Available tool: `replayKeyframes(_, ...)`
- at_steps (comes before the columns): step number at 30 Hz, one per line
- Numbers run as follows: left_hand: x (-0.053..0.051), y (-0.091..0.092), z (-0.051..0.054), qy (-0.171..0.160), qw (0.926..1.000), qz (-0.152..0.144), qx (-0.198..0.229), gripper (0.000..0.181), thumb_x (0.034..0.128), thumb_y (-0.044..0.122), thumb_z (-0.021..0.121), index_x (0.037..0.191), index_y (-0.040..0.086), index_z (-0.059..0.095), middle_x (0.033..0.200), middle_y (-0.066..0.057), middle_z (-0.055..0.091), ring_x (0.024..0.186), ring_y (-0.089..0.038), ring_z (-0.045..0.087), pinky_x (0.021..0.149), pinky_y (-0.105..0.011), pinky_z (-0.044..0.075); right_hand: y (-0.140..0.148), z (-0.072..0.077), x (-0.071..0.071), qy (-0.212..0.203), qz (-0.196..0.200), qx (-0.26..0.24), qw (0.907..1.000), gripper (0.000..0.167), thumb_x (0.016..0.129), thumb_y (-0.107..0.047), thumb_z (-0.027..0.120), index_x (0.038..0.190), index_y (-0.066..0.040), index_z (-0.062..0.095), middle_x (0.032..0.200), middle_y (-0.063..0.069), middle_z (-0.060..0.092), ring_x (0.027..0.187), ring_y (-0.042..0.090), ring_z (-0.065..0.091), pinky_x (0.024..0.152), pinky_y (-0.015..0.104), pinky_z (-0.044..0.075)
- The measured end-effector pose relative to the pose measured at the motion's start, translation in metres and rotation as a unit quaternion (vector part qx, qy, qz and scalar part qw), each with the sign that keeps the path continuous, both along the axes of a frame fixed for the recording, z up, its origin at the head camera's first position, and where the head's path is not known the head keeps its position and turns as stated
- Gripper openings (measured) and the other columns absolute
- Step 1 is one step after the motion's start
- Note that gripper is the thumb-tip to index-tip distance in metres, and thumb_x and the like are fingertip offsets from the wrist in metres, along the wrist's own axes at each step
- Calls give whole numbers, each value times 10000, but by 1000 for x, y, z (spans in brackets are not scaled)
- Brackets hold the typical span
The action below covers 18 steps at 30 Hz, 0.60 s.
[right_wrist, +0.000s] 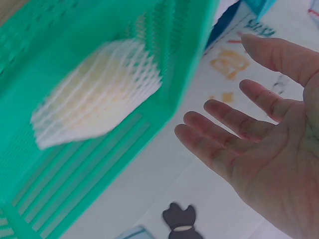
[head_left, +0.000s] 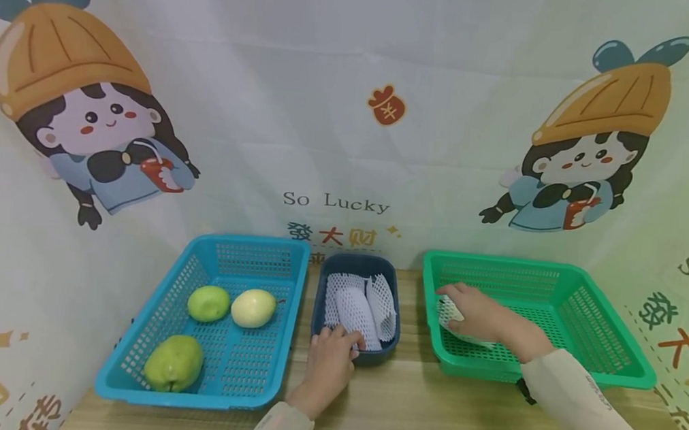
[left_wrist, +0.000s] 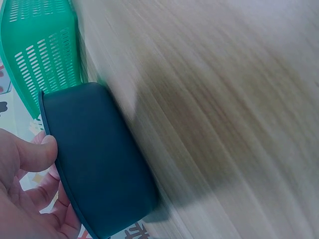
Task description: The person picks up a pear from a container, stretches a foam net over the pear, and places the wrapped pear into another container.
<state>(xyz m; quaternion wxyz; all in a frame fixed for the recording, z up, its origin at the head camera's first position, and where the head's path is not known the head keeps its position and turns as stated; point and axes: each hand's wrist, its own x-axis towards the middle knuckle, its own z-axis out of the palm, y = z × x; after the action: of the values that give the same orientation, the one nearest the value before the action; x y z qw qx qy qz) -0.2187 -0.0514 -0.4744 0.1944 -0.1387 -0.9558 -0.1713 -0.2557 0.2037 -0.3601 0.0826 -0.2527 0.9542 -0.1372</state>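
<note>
My left hand [head_left: 330, 358] rests at the near rim of a small dark blue box [head_left: 355, 357], its fingertips over the white foam nets [head_left: 356, 311] inside. In the left wrist view the thumb [left_wrist: 45, 153] lies at the box's rim and the fingers bend loosely beyond it. My right hand [head_left: 483, 316] is over the left side of the green basket [head_left: 527, 378]. There, a pale yellow fruit in a white foam net [right_wrist: 99, 94] lies by the basket wall. The right wrist view shows that hand's fingers spread, apart from the netted fruit.
A blue basket [head_left: 180, 400] on the left holds two green fruits [head_left: 174, 363] and one pale yellow fruit [head_left: 253, 308]. All three containers stand on a wood-grain table [head_left: 389, 410], before a printed white cloth [head_left: 256, 98].
</note>
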Motion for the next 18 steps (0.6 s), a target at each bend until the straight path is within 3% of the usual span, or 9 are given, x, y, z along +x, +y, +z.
replayKeyframes(8,-1,0,0,15,10000,18,-19,132,757,100,691,782,220,641,766,11,575,721,-192,488,611,-286,322,-37,-13,25,754,447,-308,9957,428,845,-83,639,1245,-3,511,1208,171,552,1101,331,531,893,449,468)
replayKeyframes(14,-1,-1,1,60,10000,8,-41,129,747,110,702,775,224,649,753,23,574,726,-194,502,605,-290,329,-63,-35,34,953,884,-561,9899,332,820,-29,650,1144,-6,582,1143,158,588,1068,320,551,869,432,481)
replayKeyframes(18,-1,0,2,14,10000,19,-77,122,750,111,709,777,219,660,756,25,576,722,-192,505,602,-290,332,-76,-54,33,938,886,-567,9900,284,820,-19,643,1100,-5,601,1101,147,603,1073,322,558,872,424,485)
